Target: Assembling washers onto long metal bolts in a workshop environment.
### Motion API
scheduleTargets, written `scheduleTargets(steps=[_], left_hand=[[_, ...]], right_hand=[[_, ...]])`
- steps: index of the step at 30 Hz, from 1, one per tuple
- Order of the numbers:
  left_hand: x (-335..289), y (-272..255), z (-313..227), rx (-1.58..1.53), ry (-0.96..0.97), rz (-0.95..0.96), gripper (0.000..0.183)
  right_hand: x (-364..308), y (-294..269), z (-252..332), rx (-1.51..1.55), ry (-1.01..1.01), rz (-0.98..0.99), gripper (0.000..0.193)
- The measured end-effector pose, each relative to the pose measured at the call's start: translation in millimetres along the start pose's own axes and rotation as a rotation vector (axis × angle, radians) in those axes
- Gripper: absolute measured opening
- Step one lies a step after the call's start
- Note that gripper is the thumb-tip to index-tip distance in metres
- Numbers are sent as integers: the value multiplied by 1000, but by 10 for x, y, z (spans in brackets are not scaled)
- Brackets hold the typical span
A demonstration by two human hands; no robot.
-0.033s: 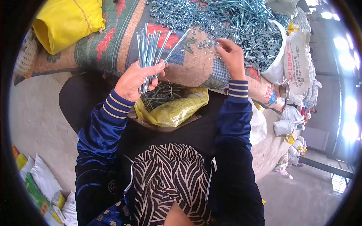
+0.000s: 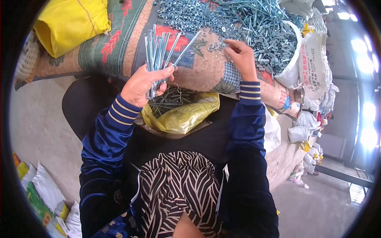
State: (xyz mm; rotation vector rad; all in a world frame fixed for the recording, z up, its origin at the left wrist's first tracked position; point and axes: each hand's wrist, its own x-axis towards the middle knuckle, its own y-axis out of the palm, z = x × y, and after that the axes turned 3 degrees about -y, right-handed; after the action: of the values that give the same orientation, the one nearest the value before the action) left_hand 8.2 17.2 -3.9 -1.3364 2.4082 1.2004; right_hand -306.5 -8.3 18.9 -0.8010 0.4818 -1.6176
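My left hand (image 2: 145, 83) is closed round a fanned bundle of long, thin silvery bolts (image 2: 158, 49), held upright over the near edge of the patterned cloth. My right hand (image 2: 241, 57) has its fingers curled in a pinch beside several loose nuts (image 2: 214, 47). Whatever lies between those fingertips is too small to make out. Beyond the hands, a large spread of small nuts (image 2: 190, 18) covers the cloth. To its right rises a heap of long bolts (image 2: 258, 18), with short metal sleeves (image 2: 270, 49) nearer me.
Below my hands, an open yellow plastic bag (image 2: 184, 117) in my lap holds more bolts. A white woven sack (image 2: 291, 73) borders the heap at right. A yellow bag (image 2: 71, 27) lies at the far left of the patterned cloth (image 2: 95, 55). A small metal cup (image 2: 299, 96) sits at right.
My right hand has shifted very slightly to the left. The left hand and its bundle of bolts stay almost where they were.
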Motion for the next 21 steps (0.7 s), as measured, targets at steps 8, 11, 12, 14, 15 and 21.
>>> scheduleTargets(steps=[8,11,12,14,15,21], left_hand=[[-2,-14,-32,4,21,30,27],[5,-34,-10,8,8,36,27],[-2,-32,-4,10,10,36,27],[-7,-23,3,28,-20,28,27],[2,-23,8,47,-17,41,27],[29,-3,47,101,-37,64,26]], right_hand=[[126,53,-115,-236,-98,82,17],[122,38,-53,-445,-31,104,11],[92,36,-35,-540,-147,55,9],[42,30,79,-631,-276,9,9],[-6,27,170,-108,-9,-53,9],[-244,306,523,863,245,-75,18]])
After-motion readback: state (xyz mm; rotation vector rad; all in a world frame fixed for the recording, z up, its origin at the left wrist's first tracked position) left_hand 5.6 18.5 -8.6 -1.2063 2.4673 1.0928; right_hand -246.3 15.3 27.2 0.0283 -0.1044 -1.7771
